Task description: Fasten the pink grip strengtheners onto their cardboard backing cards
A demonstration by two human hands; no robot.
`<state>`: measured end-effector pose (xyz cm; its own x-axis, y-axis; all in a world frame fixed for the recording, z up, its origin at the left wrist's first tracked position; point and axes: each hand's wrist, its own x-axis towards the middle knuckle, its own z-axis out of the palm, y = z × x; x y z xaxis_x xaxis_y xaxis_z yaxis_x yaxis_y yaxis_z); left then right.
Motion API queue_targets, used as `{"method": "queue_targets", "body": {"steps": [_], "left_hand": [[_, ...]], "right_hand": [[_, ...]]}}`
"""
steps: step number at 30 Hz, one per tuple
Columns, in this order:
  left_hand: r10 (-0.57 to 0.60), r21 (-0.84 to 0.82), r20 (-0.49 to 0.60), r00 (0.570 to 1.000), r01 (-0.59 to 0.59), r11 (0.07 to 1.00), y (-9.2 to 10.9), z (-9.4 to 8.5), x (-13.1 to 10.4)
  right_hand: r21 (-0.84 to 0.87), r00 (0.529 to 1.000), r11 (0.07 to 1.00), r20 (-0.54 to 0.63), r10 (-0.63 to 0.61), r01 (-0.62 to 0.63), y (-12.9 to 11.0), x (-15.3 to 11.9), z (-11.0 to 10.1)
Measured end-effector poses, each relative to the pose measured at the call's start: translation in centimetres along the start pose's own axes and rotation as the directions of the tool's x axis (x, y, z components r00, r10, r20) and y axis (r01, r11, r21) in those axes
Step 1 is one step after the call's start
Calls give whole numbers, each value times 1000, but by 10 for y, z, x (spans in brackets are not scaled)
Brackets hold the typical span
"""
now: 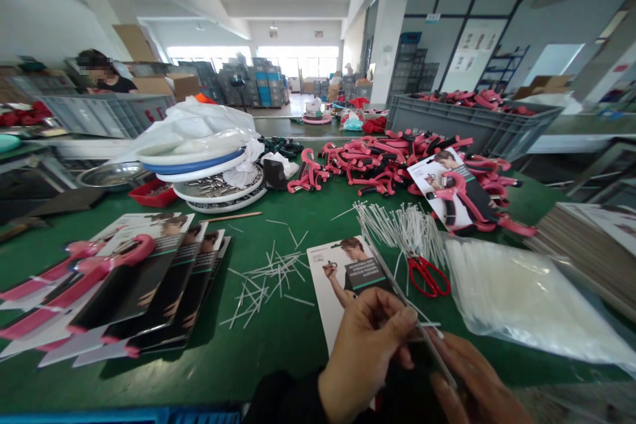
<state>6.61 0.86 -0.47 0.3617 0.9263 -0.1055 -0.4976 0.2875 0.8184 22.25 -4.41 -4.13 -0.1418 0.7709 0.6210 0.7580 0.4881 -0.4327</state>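
Observation:
A printed packaging card (322, 281), tilted with one long edge raised, stands in front of me. My left hand (368, 348) is closed in front of its printed face, with thumb and finger pinched on a thin white cable tie (430, 324) whose end sticks out to the right. Behind the raised edge, my right hand (472, 374) grips the card from the right, its fingers partly hidden. Beyond the card lies a bundle of white cable ties (402, 228) with red-handled scissors (428, 277). Loose tie pieces (268, 281) are scattered to the left.
Carded pink-and-black hand grips (119, 271) are stacked at left. A heap of loose grips (377, 162) lies at the back, with a carded one (452, 192) on it. A plastic bag (527, 298) and card stack (576, 245) lie right. Trays (199, 169) stand back left; a person works beyond.

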Motion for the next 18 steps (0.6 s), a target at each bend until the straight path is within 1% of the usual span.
{"method": "queue_targets", "body": {"steps": [3,5,6,7,8,9,10,11,12,14,16,18], "left_hand": [[28,-83,-52,998,-33,996,-6,-6,-5],[99,-110,-108,989,-111,988,-11,-11,-11],[160,-99,-144,977,-175,980,-12,-14,-15],[227,-60,-174,958,-240,969,-12,-18,-19],[285,12,-190,939,-288,958,-11,-23,-23],[330,119,-180,927,-313,942,-9,-29,-27],[361,256,-162,919,-314,914,-6,-35,-31],[373,409,-141,917,-289,866,-2,-42,-34],[383,549,-130,915,-255,796,2,-48,-36],[423,751,-126,897,-193,632,10,-61,-39],[505,853,-118,855,-173,492,17,-71,-40],[586,905,-85,806,-184,384,20,-78,-40]], "right_hand": [[-29,991,991,16,-131,131,-3,8,3],[-55,974,973,39,-222,224,-6,15,7],[-70,964,962,51,-260,263,-8,19,9],[-86,954,951,66,-291,296,-10,22,11],[-102,945,940,81,-318,325,-12,25,14],[-118,936,930,97,-338,348,-14,28,16],[-134,929,921,108,-354,367,-17,30,19],[-145,922,912,118,-369,384,-19,32,22],[-150,916,906,126,-380,397,-21,33,25],[-150,912,903,139,-385,404,-23,34,31],[-141,914,909,170,-369,393,-21,34,35],[-136,914,916,214,-346,379,-18,33,38]]}}
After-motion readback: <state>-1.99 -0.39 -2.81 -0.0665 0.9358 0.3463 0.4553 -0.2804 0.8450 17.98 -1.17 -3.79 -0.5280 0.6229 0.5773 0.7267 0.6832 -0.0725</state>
